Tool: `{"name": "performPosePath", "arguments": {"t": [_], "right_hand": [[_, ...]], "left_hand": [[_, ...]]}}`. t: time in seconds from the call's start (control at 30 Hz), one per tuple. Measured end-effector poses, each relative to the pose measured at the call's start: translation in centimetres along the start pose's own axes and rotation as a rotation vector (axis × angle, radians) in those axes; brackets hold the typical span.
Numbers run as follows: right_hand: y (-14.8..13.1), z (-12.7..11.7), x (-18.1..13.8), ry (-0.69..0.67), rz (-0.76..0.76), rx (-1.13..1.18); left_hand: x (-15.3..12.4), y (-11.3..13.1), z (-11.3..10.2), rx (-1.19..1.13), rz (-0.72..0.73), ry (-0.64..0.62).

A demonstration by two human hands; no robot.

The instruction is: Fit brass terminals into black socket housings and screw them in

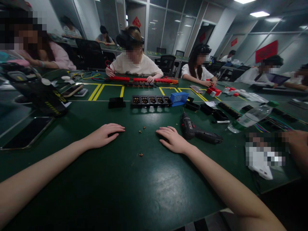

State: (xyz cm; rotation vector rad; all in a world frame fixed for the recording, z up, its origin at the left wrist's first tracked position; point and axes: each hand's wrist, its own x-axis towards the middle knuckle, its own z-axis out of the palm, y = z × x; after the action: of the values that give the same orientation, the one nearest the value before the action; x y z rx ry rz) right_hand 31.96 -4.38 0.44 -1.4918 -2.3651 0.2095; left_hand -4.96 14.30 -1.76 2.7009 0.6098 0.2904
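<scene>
My left hand (105, 135) lies flat on the green table (108, 186), fingers stretched out to the right and holding nothing. Opposite it, my right hand (172, 138) rests palm down with its fingers apart, also holding nothing. Between the two lie small brass-coloured screws: one screw (144, 127) and another screw (140, 131) close together, and a third screw (141, 155) nearer to me. A black cordless screwdriver (192, 128) lies just right of my right hand. Beyond both hands stands a row of black bins (151, 101) with brass-coloured pieces inside.
A blue basket (179, 98) and a black box (116, 102) flank the bins. A phone (29, 132) lies at left beside a dark bag (40, 93). On the right are a plastic bottle (250, 118) and another person's hand (297, 144). Several people sit around the tables.
</scene>
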Motion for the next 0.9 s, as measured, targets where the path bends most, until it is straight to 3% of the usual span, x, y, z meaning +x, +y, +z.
{"name": "performPosePath", "arguments": {"t": [0.1,0.33,0.6,0.9], "right_hand": [[-0.3,-0.2,-0.2,0.003,-0.079,0.030],[0.8,0.3,-0.6,0.134,0.077,-0.062],[1.4,0.6,-0.4,0.199,0.005,-0.037],[2.1,1.0,-0.3,0.335,0.181,0.027]], "left_hand": [[0.0,0.2,-0.1,0.010,0.006,-0.005],[0.1,-0.1,0.1,0.006,0.025,0.001],[0.0,0.1,0.0,0.018,0.022,-0.002],[0.0,-0.2,0.1,0.013,0.013,-0.009]]}}
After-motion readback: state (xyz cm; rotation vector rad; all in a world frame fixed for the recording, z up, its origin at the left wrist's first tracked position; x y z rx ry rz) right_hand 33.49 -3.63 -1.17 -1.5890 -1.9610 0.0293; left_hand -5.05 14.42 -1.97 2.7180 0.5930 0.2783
